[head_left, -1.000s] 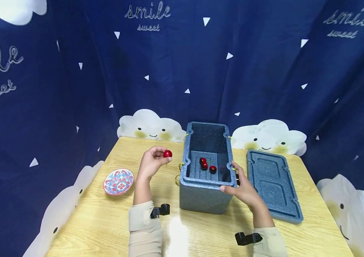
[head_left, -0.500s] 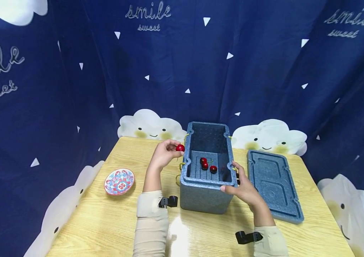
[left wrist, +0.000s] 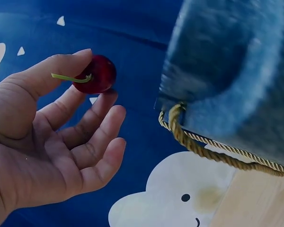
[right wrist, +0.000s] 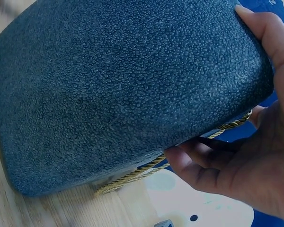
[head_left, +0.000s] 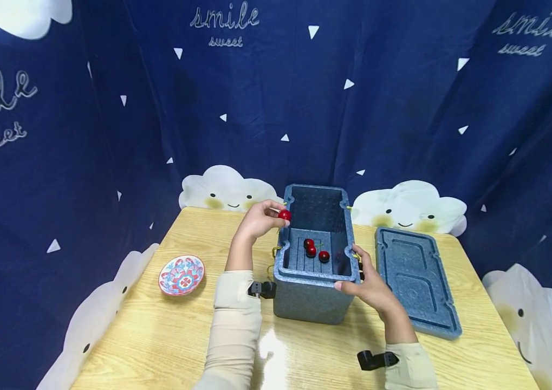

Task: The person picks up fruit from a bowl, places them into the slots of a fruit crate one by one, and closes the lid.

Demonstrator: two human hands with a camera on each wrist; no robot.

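Note:
My left hand (head_left: 260,219) pinches a dark red cherry (left wrist: 102,74) between thumb and fingers, its green stem pointing back over the palm. In the head view that cherry overlaps the left rim of a blue-grey foam box (head_left: 312,298). Inside the box, on its ribbed floor, lie several more cherries (head_left: 311,252). With the right hand (head_left: 370,284) I grip the box's near right corner, thumb on the top rim and fingers down the side by the gold cord (right wrist: 132,179).
A small patterned plate (head_left: 181,275) sits to the left on the wooden table (head_left: 158,346). To the right of the box lies its blue-grey lid (head_left: 414,276). Behind the table hangs a dark blue curtain (head_left: 256,81) with cloud prints.
My left hand has carried the cherry right and slightly away from me, from beside the box to its left rim. The right hand keeps its grip on the corner.

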